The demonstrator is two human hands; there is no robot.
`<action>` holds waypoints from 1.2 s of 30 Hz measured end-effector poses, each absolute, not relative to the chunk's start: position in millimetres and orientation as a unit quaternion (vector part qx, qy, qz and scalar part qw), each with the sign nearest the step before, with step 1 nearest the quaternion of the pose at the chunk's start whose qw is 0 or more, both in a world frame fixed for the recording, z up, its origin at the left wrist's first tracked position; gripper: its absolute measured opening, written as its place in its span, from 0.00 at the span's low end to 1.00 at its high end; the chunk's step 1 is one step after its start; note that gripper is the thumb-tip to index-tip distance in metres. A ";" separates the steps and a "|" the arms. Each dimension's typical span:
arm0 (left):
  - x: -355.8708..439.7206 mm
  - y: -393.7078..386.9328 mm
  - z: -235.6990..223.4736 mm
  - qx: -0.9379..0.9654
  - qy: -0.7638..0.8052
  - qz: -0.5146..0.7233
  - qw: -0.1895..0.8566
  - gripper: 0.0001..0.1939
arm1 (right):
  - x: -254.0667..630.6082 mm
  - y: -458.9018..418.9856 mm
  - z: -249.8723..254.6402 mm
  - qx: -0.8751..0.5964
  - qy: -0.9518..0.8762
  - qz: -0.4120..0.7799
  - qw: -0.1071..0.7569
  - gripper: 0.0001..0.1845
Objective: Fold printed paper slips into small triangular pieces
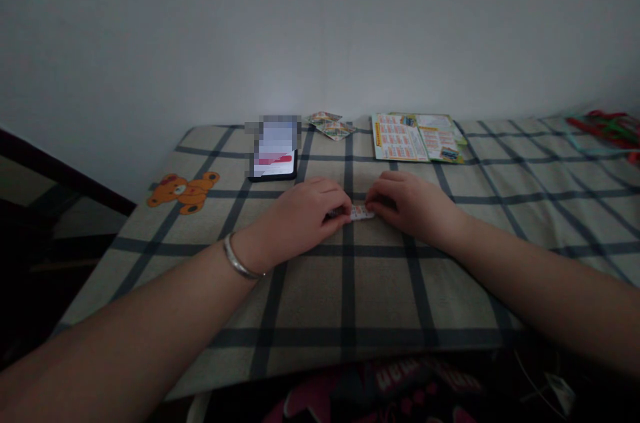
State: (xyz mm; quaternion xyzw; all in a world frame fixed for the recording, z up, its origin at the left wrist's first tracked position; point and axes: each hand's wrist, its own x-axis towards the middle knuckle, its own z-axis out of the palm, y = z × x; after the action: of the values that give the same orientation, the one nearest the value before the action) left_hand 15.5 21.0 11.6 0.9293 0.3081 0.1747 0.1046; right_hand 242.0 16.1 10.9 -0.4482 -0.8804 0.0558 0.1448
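Observation:
A small strip of printed paper (361, 212), whitish with orange and dark marks, lies low over the checked tablecloth between my hands. My left hand (315, 213), with a silver bangle at the wrist, pinches the strip's left end. At its right end, the curled fingers of my right hand (407, 204) grip the same paper. Both hands rest close to the cloth, and their fingers cover most of the strip, so its full shape is hidden.
Behind my left hand stands a lit phone (274, 166), partly blurred. Small folded papers (331, 127) lie near the wall, with printed calendar sheets (400, 137) to their right. An orange bear cutout (185, 193) is at left. Red and green strands (605, 129) lie far right on the tablecloth (320, 296).

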 end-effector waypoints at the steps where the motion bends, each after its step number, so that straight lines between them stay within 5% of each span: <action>1: 15.3 20.6 11.7 0.929 0.309 0.174 0.103 0.05 | 241.9 16.1 10.8 -0.446 -0.882 0.053 0.144 0.06; 14: 16.0 21.8 9.9 0.914 0.348 0.177 0.109 0.05 | 246.0 20.7 9.0 -0.435 -0.878 0.108 0.170 0.06; 36: 13.6 22.6 3.4 0.913 0.348 0.207 0.048 0.13 | 242.6 15.8 11.3 -0.392 -0.899 0.037 0.189 0.10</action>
State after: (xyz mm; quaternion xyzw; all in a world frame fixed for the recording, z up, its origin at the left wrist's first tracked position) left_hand 13.6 22.6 3.4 0.9132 0.3479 0.2066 0.0480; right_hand 242.6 15.8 11.3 -0.3922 -0.8994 0.0373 0.1893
